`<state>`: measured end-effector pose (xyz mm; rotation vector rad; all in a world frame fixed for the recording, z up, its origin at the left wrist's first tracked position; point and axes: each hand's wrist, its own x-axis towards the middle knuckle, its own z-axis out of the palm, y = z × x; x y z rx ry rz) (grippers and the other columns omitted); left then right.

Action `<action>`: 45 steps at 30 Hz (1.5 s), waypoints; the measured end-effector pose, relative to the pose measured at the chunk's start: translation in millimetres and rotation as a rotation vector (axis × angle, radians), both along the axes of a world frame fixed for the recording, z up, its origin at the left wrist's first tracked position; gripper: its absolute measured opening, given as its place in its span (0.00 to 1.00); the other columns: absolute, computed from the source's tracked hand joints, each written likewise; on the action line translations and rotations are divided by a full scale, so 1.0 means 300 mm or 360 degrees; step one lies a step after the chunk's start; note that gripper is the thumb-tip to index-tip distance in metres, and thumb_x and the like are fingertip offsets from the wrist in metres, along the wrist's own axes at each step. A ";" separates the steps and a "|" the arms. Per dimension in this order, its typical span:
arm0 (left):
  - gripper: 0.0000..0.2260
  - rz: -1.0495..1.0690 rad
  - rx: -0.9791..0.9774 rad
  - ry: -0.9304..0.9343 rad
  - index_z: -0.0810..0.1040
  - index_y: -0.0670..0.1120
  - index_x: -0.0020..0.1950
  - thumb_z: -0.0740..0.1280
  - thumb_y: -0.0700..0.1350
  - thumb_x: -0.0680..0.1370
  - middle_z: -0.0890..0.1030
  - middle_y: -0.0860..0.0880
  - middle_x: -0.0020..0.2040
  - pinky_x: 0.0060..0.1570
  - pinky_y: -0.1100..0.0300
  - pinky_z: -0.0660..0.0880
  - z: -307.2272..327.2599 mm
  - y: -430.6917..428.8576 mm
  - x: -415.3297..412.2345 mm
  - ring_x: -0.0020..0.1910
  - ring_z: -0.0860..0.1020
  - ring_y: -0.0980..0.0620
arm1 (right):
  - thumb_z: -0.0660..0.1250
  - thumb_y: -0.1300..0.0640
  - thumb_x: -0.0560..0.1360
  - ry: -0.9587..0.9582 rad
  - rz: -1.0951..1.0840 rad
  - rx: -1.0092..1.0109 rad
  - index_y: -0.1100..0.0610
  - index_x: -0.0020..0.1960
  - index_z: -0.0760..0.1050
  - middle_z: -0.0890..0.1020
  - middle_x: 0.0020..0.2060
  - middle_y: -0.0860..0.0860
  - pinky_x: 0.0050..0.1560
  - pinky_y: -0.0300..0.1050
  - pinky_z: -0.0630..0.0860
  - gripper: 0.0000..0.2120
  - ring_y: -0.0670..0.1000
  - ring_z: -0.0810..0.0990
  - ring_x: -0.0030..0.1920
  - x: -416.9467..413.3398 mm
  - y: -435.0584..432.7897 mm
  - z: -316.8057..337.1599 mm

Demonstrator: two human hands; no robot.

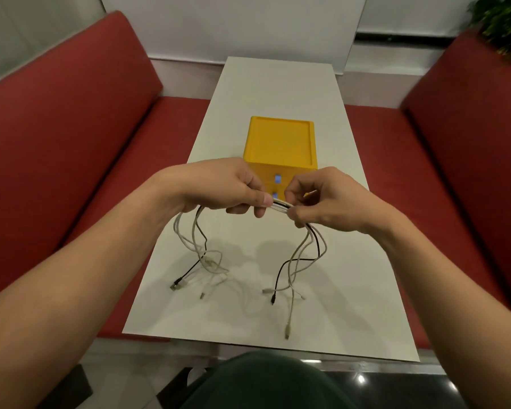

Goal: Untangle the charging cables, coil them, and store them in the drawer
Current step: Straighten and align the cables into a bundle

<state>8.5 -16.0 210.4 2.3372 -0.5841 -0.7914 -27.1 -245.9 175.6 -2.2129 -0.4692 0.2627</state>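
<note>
A bundle of charging cables (281, 206), several white and one black, is held up above the white table (242, 314). My left hand (227, 190) grips the bundle on the left, and my right hand (322, 202) pinches it close beside. Loose ends hang down from both hands; their plugs lie on the table on the left (177, 284) and on the right (273, 299). Behind the hands stands a yellow drawer box (281, 143) with blue handles (278, 179) on its front; its drawers look closed.
Red cushioned benches (71, 137) flank the table on both sides. A white wall rises at the table's far end, and a green plant (505, 22) sits at the upper right. My dark-clad knee (266, 382) shows below the near table edge.
</note>
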 end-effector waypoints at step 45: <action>0.16 0.0269 -0.0181 -0.0030 0.84 0.48 0.40 0.68 0.55 0.82 0.70 0.53 0.25 0.28 0.60 0.59 -0.018 0.101 0.031 0.26 0.60 0.53 | 0.57 0.51 0.87 -0.0049 -0.0041 -0.0286 0.53 0.55 0.76 0.75 0.35 0.45 0.35 0.36 0.68 0.10 0.42 0.71 0.31 -0.017 -0.070 -0.012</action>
